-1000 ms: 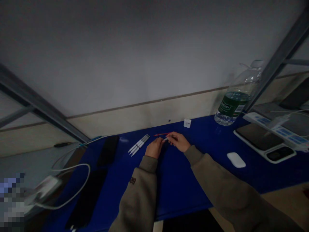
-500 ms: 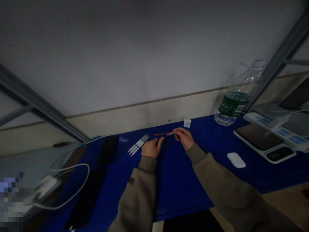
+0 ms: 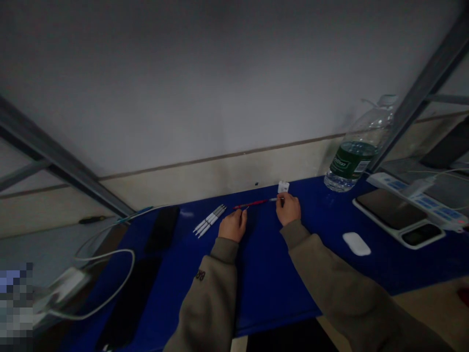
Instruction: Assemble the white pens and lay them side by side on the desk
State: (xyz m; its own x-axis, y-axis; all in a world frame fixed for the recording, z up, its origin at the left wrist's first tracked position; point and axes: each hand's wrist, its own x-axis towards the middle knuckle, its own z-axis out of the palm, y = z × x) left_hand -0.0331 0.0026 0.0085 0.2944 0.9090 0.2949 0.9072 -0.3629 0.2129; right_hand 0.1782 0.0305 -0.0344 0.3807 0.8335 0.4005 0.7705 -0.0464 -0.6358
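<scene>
My left hand (image 3: 232, 226) is closed in a pinch, with a small pale tip showing at its fingertips; the rest of what it holds is hidden. A slim red pen (image 3: 253, 203) lies on the blue desk between my hands. My right hand (image 3: 289, 210) is closed with its fingers pointing down. From its fingertips a thin pale pen part (image 3: 273, 199) sticks out toward the red pen's right end; I cannot tell whether the two are joined. Left of my left hand, several white pens (image 3: 209, 221) with dark ends lie side by side.
A white charger plug (image 3: 283, 187) is just beyond my right hand. To the right are a large water bottle (image 3: 350, 159), a white rounded case (image 3: 356, 243), a kitchen scale (image 3: 397, 215) and a power strip (image 3: 437, 208). Dark phones (image 3: 163, 229) and a white cable (image 3: 132, 264) lie left.
My right hand has moved right, away from my left hand, and its fingers have turned downward. More of the red pen shows between the hands. My left hand has shifted slightly right.
</scene>
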